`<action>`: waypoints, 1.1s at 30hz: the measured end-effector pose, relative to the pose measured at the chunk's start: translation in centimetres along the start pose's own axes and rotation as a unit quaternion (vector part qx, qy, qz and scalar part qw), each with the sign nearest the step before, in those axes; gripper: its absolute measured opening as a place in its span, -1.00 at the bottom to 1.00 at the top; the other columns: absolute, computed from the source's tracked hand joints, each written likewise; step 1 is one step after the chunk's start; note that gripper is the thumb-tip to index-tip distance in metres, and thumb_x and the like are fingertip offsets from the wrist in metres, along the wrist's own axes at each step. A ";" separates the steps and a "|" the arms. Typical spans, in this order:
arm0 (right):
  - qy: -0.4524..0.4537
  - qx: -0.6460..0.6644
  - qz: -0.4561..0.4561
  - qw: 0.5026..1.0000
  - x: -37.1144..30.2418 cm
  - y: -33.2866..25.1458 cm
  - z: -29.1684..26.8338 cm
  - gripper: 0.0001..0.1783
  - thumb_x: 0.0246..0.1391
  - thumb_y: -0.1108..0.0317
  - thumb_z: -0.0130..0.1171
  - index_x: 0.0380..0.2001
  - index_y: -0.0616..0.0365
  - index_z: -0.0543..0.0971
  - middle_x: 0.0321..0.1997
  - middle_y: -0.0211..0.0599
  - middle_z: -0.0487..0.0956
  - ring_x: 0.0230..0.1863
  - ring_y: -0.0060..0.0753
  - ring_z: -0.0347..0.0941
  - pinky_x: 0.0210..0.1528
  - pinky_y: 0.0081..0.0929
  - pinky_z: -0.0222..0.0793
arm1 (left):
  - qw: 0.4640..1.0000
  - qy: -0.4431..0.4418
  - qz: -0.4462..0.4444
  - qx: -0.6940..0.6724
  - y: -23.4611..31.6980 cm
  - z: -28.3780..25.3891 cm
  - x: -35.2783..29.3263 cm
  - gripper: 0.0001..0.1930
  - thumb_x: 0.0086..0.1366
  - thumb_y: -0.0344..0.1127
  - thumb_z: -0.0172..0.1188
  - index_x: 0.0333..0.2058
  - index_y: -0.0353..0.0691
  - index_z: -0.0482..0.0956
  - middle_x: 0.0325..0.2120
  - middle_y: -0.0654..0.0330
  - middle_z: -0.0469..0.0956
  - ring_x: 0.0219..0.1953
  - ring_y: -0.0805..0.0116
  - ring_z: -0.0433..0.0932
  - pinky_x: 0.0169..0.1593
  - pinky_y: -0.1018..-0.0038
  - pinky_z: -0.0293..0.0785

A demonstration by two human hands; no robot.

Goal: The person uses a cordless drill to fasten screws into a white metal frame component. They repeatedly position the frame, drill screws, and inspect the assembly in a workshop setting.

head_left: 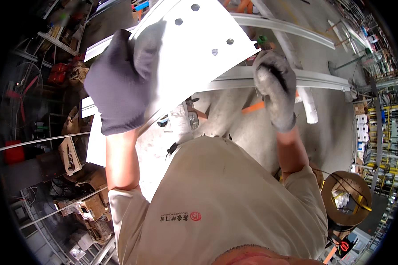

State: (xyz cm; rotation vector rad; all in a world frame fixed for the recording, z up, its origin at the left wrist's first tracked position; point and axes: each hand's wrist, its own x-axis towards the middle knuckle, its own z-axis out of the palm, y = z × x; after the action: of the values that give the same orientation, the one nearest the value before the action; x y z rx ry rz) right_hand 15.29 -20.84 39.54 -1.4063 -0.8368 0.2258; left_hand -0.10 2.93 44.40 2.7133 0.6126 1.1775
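A wide white profile (194, 48) with several round holes in its face slants up and away in front of me. My left hand (119, 84), in a dark grey glove, is closed on its left edge, the thumb lying on the white face. Beside the profile's right corner is my right hand (276, 86), in a lighter grey glove with a black stain. Its fingers are curled closed, and whatever they hold, if anything, is hidden. Behind and below, long white bars (314, 79) run from left to right.
Orange supports (253, 107) and a plastic-wrapped post (311, 106) show under the bars. On the left are a fan (22, 95) and shelves with cardboard boxes (93, 206). A round brown bin (347, 198) stands at the lower right, with red-handled scissors (343, 245) near it. Racks (387, 141) line the right side.
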 end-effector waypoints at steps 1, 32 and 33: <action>-0.030 0.004 -0.016 0.999 0.2 -0.6 0.5 -0.87 0.19 0.36 0.17 -0.39 0.16 0.49 -0.42 -0.55 0.39 -0.38 -0.71 0.24 -0.31 -0.61 0.16 | 1.000 0.027 0.009 -0.003 -0.2 -0.6 0.2 -0.53 0.56 0.09 0.08 -0.01 -0.17 0.76 -0.33 0.10 0.78 -0.32 0.29 0.79 -0.32 0.47 0.59; 0.086 0.258 -0.061 0.960 -1.5 -8.0 9.5 -0.66 0.17 0.57 0.21 0.02 0.31 0.48 -0.29 -0.40 0.58 -0.37 -0.76 0.45 -0.33 -0.66 0.44 | 0.982 0.169 0.030 -0.083 3.6 -6.6 -1.5 -0.52 0.56 -0.05 0.14 -0.04 -0.49 0.70 -0.48 0.07 0.71 -0.50 0.46 0.65 -0.41 0.55 0.47; 0.085 0.271 -0.060 0.957 -1.4 -7.9 9.7 -0.67 0.17 0.58 0.20 0.02 0.32 0.48 -0.29 -0.40 0.57 -0.39 -0.76 0.43 -0.36 -0.66 0.42 | 0.979 0.180 0.037 -0.090 3.5 -6.4 -1.5 -0.52 0.56 -0.05 0.14 -0.04 -0.49 0.70 -0.49 0.07 0.71 -0.50 0.47 0.64 -0.42 0.55 0.46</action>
State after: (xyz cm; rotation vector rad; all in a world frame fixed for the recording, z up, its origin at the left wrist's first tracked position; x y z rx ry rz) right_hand 5.55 -15.78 45.74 -0.8443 -0.6493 0.2178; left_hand -4.52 -1.23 48.75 2.4089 0.4196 1.6736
